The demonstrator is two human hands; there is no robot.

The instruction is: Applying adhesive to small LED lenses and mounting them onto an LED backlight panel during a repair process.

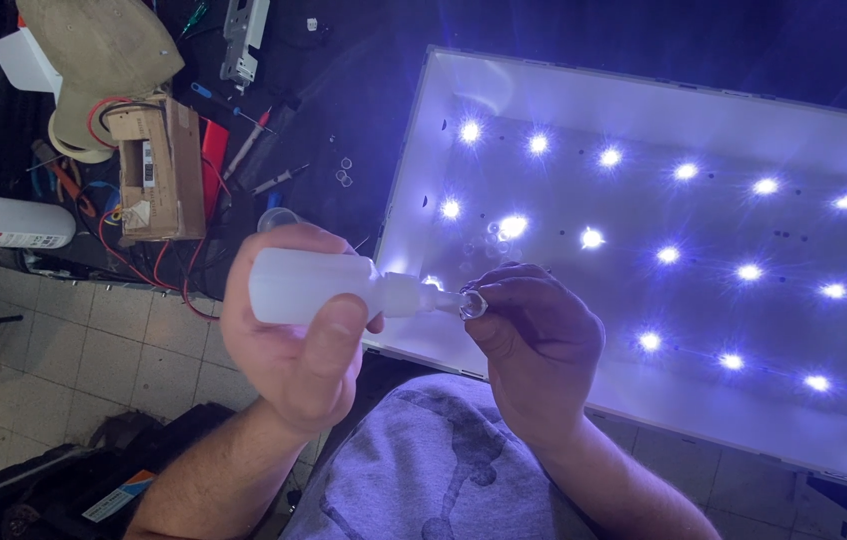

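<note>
Grey shirt cloth [433,470] fills the near edge, and both forearms rise from it. Left hand [293,330] is wrapped around a white squeeze bottle [308,285], thumb pressed on its side, nozzle pointing right. Right hand [533,335] pinches a small clear lens [472,304] between narrow fingertips, and the nozzle tip touches it. Both are held above the near left corner of a white backlight panel [643,120], whose rows of lit LEDs glare to the right. On the dark surface [363,90] to the far left sit a cardboard box [158,170] with red wires, and a white bottle [3,222] lying on its side.
</note>
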